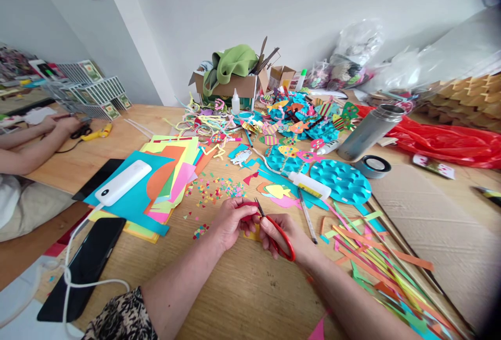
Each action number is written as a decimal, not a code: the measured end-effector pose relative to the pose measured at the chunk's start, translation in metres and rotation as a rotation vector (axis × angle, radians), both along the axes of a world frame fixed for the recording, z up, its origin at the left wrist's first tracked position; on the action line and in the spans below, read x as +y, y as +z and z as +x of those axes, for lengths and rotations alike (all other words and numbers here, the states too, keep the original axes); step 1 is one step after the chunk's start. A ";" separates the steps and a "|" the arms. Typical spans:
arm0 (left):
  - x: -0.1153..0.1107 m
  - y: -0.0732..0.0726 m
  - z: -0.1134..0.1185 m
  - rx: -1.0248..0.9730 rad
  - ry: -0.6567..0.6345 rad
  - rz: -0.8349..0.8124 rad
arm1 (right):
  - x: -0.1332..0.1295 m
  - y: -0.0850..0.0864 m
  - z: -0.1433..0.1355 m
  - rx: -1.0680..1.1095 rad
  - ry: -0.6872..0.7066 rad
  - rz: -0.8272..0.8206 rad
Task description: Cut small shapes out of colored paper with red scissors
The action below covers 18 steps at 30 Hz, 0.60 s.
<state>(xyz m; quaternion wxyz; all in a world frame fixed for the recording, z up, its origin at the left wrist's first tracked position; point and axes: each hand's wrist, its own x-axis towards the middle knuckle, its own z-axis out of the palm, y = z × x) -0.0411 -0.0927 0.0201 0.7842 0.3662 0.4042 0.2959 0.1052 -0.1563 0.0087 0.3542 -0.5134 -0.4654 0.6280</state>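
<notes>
My right hand (279, 230) is closed around red-handled scissors (290, 250), whose dark blades point up and left. A small piece of red paper (247, 210) is pinched in my left hand (233, 220), close by the blade tips. Whether the blades touch the paper I cannot tell. Under my hands lies a bit of yellow-orange paper (252, 235), partly hidden. Tiny coloured paper bits (230, 187) are scattered just beyond my left hand. A yellow paper fish shape (277, 190) lies past the scissors, near a white glue bottle (309, 185) and a pen (307, 215).
Coloured paper sheets (133, 183) bear a white power bank (124, 182) at left, above a black phone (84, 267). Paper strips (376, 246) and cardboard (426, 225) lie right. A steel flask (368, 131) stands behind a blue textured disc (340, 180). Another person's hands (58, 123) are far left.
</notes>
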 end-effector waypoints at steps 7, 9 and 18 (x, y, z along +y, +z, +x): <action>0.000 0.000 -0.001 0.001 -0.003 0.002 | 0.000 0.001 -0.001 -0.010 -0.008 -0.018; 0.000 -0.001 -0.001 0.001 -0.003 0.002 | 0.000 0.002 -0.001 -0.009 -0.010 -0.016; 0.001 -0.002 -0.001 -0.010 0.013 -0.016 | 0.000 0.002 0.000 -0.003 -0.026 -0.027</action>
